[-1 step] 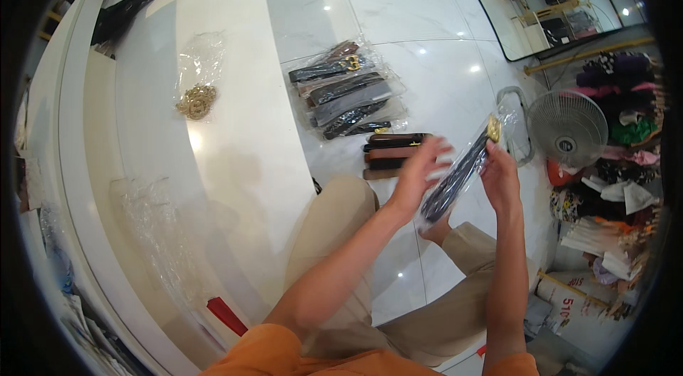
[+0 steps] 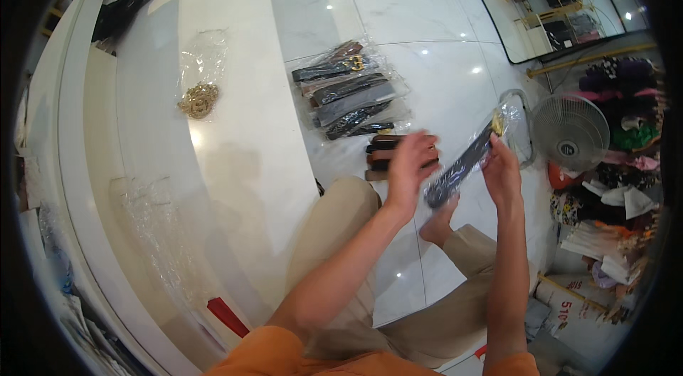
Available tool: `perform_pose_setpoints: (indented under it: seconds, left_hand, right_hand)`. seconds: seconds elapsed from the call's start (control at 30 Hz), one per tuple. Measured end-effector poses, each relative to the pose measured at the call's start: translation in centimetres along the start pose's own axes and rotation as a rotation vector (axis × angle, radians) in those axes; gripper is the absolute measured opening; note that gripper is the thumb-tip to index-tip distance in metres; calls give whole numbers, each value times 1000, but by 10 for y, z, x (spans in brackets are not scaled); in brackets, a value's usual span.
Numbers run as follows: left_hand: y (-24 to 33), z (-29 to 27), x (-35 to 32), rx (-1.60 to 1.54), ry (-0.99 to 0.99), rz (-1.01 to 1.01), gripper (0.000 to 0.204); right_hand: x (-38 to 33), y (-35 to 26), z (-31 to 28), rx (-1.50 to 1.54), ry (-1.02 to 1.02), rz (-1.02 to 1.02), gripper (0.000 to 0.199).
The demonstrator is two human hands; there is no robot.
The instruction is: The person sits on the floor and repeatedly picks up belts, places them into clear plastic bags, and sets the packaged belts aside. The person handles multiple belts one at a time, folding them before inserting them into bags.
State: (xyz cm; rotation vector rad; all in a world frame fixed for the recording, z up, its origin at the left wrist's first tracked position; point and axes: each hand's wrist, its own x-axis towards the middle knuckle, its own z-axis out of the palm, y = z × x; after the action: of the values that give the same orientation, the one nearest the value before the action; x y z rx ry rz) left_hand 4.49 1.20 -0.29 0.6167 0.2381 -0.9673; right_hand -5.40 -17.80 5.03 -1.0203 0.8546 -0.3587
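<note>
My right hand (image 2: 503,171) grips a coiled dark belt (image 2: 462,170) in a clear plastic sleeve, near its gold buckle. The sleeved belt slants over the floor, buckle end up and to the right. My left hand (image 2: 410,168) hovers just left of it, fingers apart and nothing in them. Partly behind that hand lies a stack of unwrapped black and brown belts (image 2: 380,155). Beyond the stack, several bagged belts (image 2: 352,95) in black, grey and brown are spread in a row on the floor.
Left of me runs a low white platform (image 2: 242,91) bearing a bagged gold chain (image 2: 199,100), an empty clear bag (image 2: 153,223) and a black strap (image 2: 135,6). A grey fan (image 2: 569,133), hanging clothes (image 2: 619,127) and a leaning mirror (image 2: 548,6) stand at right.
The bagged belt has tilted slightly, its lower end shifting up and to the right. My left hand has turned a little and moved slightly away from the sleeve.
</note>
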Motion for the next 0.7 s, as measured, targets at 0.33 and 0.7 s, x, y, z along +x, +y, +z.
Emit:
perform_pose_setpoints:
  seconds: [0.33, 0.7]
  left_hand:
    - [22, -26, 16, -172, 574, 141, 50]
    - [37, -27, 20, -25, 620, 401, 39]
  right_hand:
    - [234, 98, 127, -80, 99, 94, 26]
    - [307, 217, 187, -377, 177, 251, 24]
